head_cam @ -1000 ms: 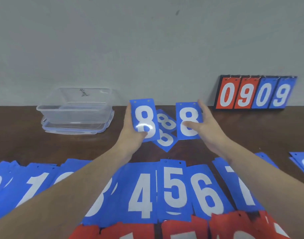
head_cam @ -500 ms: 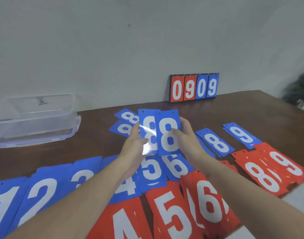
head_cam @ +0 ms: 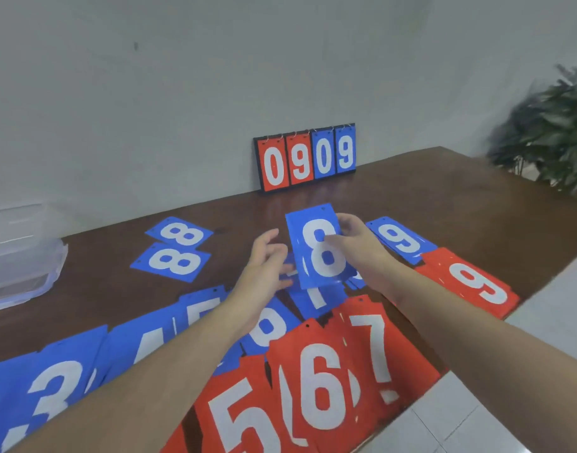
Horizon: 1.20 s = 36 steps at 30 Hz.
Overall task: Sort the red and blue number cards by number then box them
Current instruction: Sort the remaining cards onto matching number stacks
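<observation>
My right hand [head_cam: 355, 246] holds the blue 8 cards [head_cam: 316, 253] upright above the table, thumb across the front. My left hand [head_cam: 267, 266] hovers just left of them, fingers loosely curled, holding nothing. Two more blue 8 cards [head_cam: 174, 250] lie flat on the table to the left. Rows of blue cards [head_cam: 68, 371] and red cards [head_cam: 316, 380] run along the near edge. Blue 9 cards [head_cam: 401, 238] and red 9 cards [head_cam: 473, 282] lie to the right. The clear plastic box [head_cam: 19, 256] stands at the far left.
A scoreboard stand [head_cam: 308, 158] reading 0909 leans against the wall at the back of the brown table [head_cam: 444, 197]. A green plant [head_cam: 552, 132] stands beyond the table's right end. The table's front right edge runs above a tiled floor.
The two 8 cards were brought together into my right hand; my left hand let go and drew back. The view swung to the right, so the box slid to the left edge.
</observation>
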Motion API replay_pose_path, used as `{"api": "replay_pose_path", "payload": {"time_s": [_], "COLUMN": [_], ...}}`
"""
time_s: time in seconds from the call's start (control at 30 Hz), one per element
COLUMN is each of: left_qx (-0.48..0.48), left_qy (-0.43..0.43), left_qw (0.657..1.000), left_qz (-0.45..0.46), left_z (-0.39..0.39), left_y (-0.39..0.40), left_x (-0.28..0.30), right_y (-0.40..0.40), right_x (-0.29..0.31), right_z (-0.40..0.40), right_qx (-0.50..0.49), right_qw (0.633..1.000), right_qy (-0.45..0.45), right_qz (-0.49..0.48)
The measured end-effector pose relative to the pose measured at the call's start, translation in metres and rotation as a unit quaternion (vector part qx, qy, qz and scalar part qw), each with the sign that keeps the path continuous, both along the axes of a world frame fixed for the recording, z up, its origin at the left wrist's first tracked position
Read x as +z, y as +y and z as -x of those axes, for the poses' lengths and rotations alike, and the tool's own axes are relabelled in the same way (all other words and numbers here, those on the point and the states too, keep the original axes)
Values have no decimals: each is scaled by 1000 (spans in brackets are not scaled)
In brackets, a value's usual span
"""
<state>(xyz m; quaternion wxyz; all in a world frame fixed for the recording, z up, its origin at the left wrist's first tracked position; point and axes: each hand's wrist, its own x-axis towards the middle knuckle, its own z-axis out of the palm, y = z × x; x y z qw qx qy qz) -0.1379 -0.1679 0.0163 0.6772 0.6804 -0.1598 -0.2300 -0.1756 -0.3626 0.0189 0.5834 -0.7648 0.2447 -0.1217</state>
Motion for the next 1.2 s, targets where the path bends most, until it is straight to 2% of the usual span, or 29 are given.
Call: {"api": "replay_pose_path", "payload": {"time_s": [0.23, 0.37, 0.43, 0.57, 0.7, 0.87, 0.93, 1.07, 1.2], "left_qx": [49, 88, 109, 156, 202, 238, 244, 265, 246], "left_qy": [-65, -78, -88, -113, -116, -126, -137, -160, -155], "left_qw": [994, 988, 982, 966, 952, 931, 910, 835, 824], "left_qz": [-78, -100, -123, -170, -197, -246, -304, -456, -487], "left_z": [-18, -32, -40, -60, -75, -94, -103, -117, -128], "left_y": [-36, -41, -41, -31, -5, 42, 65, 101, 119], "left_x": [0, -4, -7, -13, -21, -31, -35, -42, -53], "right_y": [-81, -100, -103, -99, -79, -33, -12, 30, 67], "right_x": [-13, -29, -35, -40, -40, -45, -48, -51, -56], "right_z": [-12, -23, -25, -37, -64, -112, -133, -178, -221], "right_qx": [40, 85, 99, 97, 149, 241, 279, 348, 402], "right_qw": [974, 929, 905, 898, 905, 901, 891, 862, 827], "right_qy": [111, 194, 208, 129, 26, -28, -40, -47, -63], "right_qz": [194, 302, 358, 409, 399, 360, 355, 365, 388]}}
